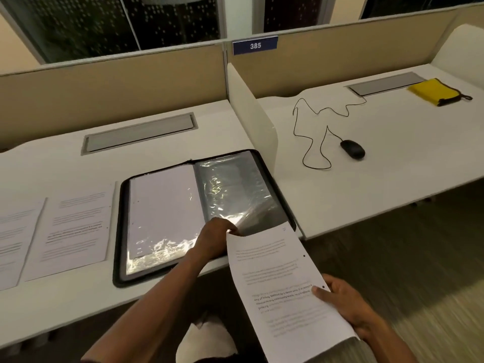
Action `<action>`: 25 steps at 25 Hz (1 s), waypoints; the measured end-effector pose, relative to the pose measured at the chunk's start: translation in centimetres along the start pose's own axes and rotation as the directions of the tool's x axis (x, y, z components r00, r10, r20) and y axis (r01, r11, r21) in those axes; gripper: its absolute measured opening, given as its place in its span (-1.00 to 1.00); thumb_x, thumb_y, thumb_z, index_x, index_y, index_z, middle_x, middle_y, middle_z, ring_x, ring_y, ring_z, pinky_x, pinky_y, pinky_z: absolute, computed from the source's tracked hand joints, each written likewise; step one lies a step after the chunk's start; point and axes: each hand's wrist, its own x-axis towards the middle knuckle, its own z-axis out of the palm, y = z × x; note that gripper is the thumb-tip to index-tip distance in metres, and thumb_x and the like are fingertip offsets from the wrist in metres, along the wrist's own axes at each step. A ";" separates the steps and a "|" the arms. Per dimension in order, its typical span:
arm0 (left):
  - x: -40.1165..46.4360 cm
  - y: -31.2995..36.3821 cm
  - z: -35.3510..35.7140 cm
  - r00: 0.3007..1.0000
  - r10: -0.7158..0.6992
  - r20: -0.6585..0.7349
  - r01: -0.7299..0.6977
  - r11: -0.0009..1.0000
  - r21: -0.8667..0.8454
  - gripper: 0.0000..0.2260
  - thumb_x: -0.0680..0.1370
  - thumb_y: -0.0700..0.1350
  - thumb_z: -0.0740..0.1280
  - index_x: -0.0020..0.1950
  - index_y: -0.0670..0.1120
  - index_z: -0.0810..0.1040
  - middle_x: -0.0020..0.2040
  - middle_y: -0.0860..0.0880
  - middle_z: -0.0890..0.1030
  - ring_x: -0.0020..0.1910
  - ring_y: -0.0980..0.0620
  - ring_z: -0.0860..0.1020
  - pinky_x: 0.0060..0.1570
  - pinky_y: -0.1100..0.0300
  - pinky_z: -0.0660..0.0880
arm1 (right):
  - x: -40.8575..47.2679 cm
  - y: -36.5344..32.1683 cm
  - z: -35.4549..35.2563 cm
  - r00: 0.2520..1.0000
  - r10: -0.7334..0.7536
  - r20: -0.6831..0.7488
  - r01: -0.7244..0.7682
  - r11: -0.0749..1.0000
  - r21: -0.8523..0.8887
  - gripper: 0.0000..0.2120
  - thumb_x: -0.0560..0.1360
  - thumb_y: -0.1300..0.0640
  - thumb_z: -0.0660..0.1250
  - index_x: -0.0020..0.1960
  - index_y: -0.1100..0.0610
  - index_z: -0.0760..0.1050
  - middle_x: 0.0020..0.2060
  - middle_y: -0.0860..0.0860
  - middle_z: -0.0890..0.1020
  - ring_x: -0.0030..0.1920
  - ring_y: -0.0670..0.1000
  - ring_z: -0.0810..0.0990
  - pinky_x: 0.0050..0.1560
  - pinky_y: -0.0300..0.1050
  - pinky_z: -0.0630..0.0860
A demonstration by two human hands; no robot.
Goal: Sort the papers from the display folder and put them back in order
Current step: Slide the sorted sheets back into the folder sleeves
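L hand (217, 233) pinches the sleeve (243, 205) corner of the open folder (119, 231); R hand (340, 299), fingers clamped on the sheet (277, 279), long axis aimed at the sleeve's mouth, just beside it.

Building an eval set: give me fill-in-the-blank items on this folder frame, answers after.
1. The right hand holds a printed white paper sheet by its ____ edge.
2. The left hand lifts a clear plastic sleeve of the open black zip display folder at its ____ corner.
3. The blue sign on the partition reads ____.
4. A black wired mouse lies on the ____ desk.

Answers: right; bottom; 385; right
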 end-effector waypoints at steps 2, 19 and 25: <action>0.1 0.2 -0.1 0.999 -0.036 -0.039 0.034 0.998 -0.048 -0.83 0.44 0.10 0.49 -0.06 0.06 0.73 -0.06 0.07 0.69 -0.02 0.09 0.59 0.00 0.17 0.51 | 0.3 -0.4 -0.6 1.000 0.011 0.007 -0.011 1.000 -0.018 -0.59 0.53 0.31 0.36 0.36 0.21 0.43 0.16 0.30 0.65 0.15 0.38 0.63 0.26 0.41 0.47; 2.5 0.2 -1.7 0.998 -0.049 0.045 0.053 0.995 -0.087 -0.88 0.39 0.02 0.56 -0.27 0.03 0.69 -0.26 0.13 0.64 -0.21 0.16 0.57 -0.08 0.13 0.58 | 2.4 -3.8 0.8 0.985 0.075 0.156 -0.042 0.978 -0.205 -0.61 0.60 0.25 0.31 0.42 0.22 0.41 0.23 0.31 0.61 0.23 0.35 0.60 0.24 0.29 0.54; 0.4 0.4 -0.4 0.982 0.140 -0.130 -0.131 0.988 0.075 -0.90 0.49 -0.02 0.46 -0.14 -0.03 0.67 -0.11 0.05 0.64 -0.11 0.03 0.58 -0.05 0.11 0.53 | 2.6 -3.9 0.6 0.996 0.040 0.079 -0.030 0.992 -0.120 -0.59 0.60 0.24 0.31 0.42 0.27 0.40 0.24 0.35 0.58 0.24 0.39 0.57 0.25 0.33 0.52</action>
